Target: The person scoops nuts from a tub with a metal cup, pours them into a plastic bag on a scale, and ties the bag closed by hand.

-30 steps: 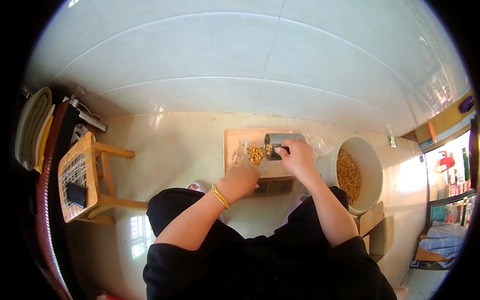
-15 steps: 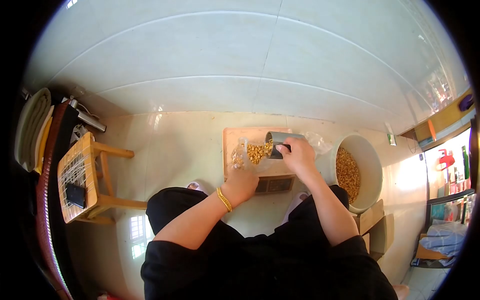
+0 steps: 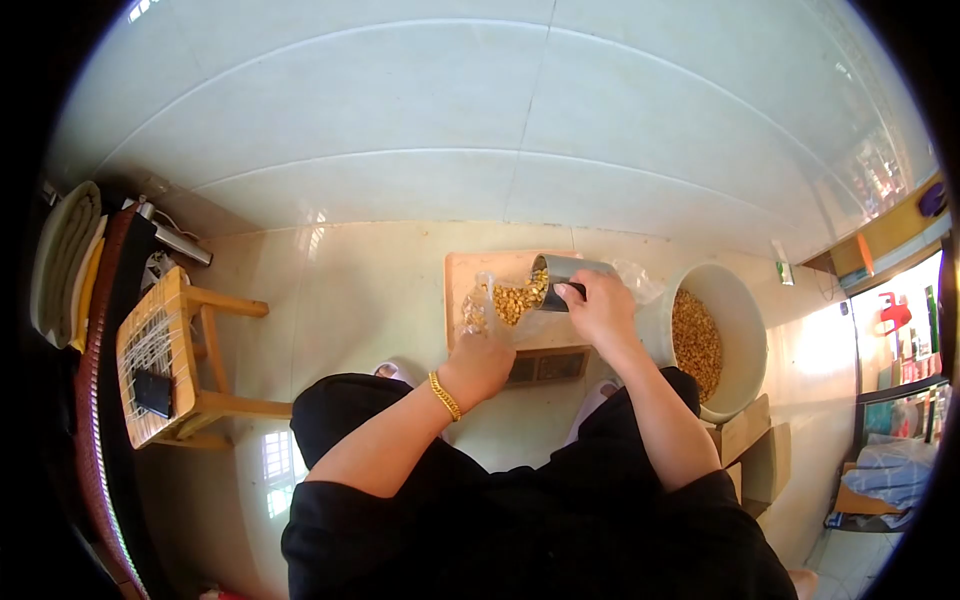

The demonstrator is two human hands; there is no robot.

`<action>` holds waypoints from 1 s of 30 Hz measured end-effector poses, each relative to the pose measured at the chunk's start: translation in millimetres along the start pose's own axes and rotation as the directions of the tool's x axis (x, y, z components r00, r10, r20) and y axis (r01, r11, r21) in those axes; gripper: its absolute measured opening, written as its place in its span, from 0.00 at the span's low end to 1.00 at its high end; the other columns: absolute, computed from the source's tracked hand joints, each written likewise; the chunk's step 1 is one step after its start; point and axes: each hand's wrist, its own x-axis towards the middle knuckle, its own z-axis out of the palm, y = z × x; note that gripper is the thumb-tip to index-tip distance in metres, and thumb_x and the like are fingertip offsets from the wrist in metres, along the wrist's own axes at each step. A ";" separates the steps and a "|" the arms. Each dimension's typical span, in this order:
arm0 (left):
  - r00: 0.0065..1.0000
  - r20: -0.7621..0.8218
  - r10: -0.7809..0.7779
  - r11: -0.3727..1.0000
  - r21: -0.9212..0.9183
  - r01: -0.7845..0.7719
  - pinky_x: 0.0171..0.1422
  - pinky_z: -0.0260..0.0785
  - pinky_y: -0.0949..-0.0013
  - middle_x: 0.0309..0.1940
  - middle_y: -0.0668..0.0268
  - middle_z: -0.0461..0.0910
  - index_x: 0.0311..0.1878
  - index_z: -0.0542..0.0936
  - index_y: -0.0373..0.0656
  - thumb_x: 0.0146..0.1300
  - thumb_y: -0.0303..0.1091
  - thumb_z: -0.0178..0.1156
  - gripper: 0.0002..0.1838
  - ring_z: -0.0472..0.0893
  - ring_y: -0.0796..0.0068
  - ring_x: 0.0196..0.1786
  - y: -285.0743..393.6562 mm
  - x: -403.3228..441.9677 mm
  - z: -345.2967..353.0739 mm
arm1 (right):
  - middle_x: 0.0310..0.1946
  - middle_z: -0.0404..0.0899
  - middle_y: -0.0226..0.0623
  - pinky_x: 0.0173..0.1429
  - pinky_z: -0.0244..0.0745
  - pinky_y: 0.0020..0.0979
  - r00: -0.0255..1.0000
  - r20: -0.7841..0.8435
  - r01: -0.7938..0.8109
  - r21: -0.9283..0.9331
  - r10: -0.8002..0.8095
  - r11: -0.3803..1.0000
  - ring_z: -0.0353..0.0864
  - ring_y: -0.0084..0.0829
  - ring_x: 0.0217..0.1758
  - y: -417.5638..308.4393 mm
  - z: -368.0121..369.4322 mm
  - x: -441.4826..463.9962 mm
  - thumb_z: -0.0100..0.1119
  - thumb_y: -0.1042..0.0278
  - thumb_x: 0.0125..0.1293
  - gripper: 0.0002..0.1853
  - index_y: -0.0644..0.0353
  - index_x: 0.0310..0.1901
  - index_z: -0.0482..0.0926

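Bright glare on the floor (image 3: pixel 822 348) at right, fisheye-curved lines, black corners

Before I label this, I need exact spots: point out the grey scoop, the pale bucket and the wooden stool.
Grey scoop (image 3: pixel 563 269): head view, on its curved side.
Pale bucket (image 3: pixel 744 345): head view, on its bare inner wall.
Wooden stool (image 3: pixel 152 344): head view, on its woven seat.

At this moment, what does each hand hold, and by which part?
The right hand holds the metal cup by its dark handle; the left hand seems to hold the clear bag at its near side, exact grip hidden.
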 end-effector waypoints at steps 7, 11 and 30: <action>0.999 -0.035 0.027 1.000 0.011 -0.027 0.39 0.74 0.61 0.34 0.59 0.80 0.39 0.78 0.41 0.53 0.38 0.65 0.14 0.81 0.59 0.39 0.5 -0.1 1.5 | 0.29 0.80 0.41 0.45 0.71 0.43 0.996 0.003 -0.089 0.002 0.089 0.996 0.77 0.44 0.41 6.4 9.2 9.9 0.60 0.55 0.59 0.13 0.57 0.32 0.80; 0.999 -0.035 0.030 0.999 0.037 -0.028 0.39 0.74 0.61 0.34 0.60 0.80 0.40 0.78 0.41 0.53 0.38 0.64 0.14 0.81 0.59 0.39 -0.1 -0.3 4.1 | 0.31 0.81 0.43 0.43 0.72 0.42 0.977 0.095 -0.207 0.238 0.190 0.949 0.79 0.45 0.39 1.8 0.1 8.3 0.59 0.54 0.60 0.14 0.57 0.33 0.80; 1.000 0.027 -0.008 1.000 0.000 0.008 0.41 0.74 0.61 0.36 0.61 0.80 0.40 0.78 0.41 0.53 0.37 0.65 0.14 0.81 0.61 0.41 -0.3 3.3 6.7 | 0.27 0.78 0.43 0.40 0.70 0.42 0.999 0.012 -0.049 0.018 0.049 0.999 0.78 0.45 0.35 0.6 4.4 3.5 0.62 0.56 0.58 0.13 0.60 0.31 0.79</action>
